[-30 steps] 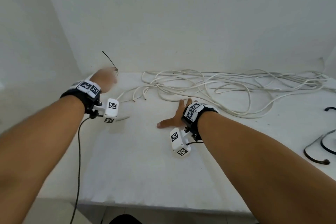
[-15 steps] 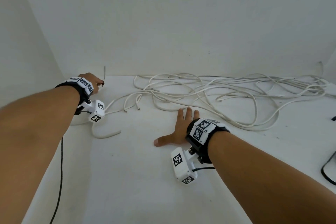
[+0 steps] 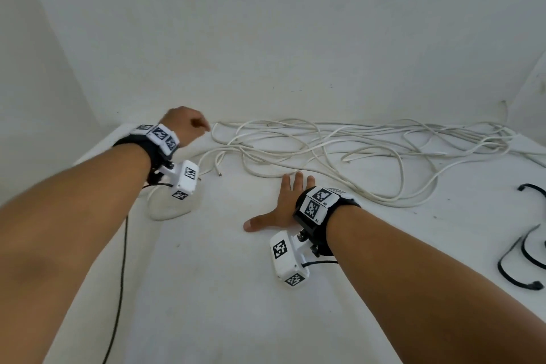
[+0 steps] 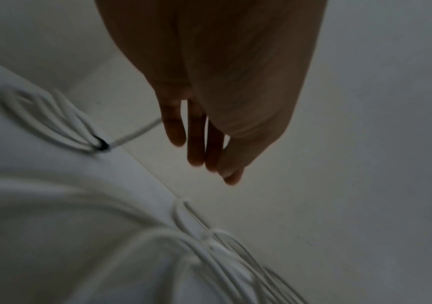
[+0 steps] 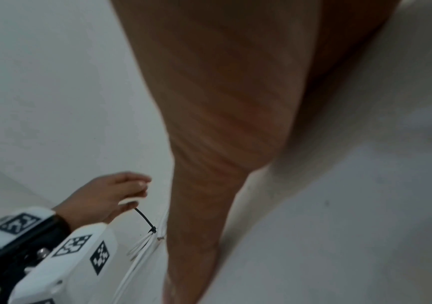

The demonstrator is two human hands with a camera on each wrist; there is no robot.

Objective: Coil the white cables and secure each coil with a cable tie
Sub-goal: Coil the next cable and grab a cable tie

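Note:
A small coil of white cable bound by a black tie lies on the white table at the left, partly hidden under my left wrist camera. My left hand hovers just beyond it near the back wall, fingers hanging loose and holding nothing. The tie's tail sticks up towards those fingers. A long tangle of loose white cables spreads along the back of the table. My right hand lies flat on the table, fingers spread, just in front of the tangle.
Several black cable ties lie at the table's right edge. White walls close off the back and the left side. A black wire hangs from my left wrist over the table's front left.
My left hand carried the tied coil down onto the table at the left, let go of it, and moved right towards the loose cables. My right hand stayed flat.

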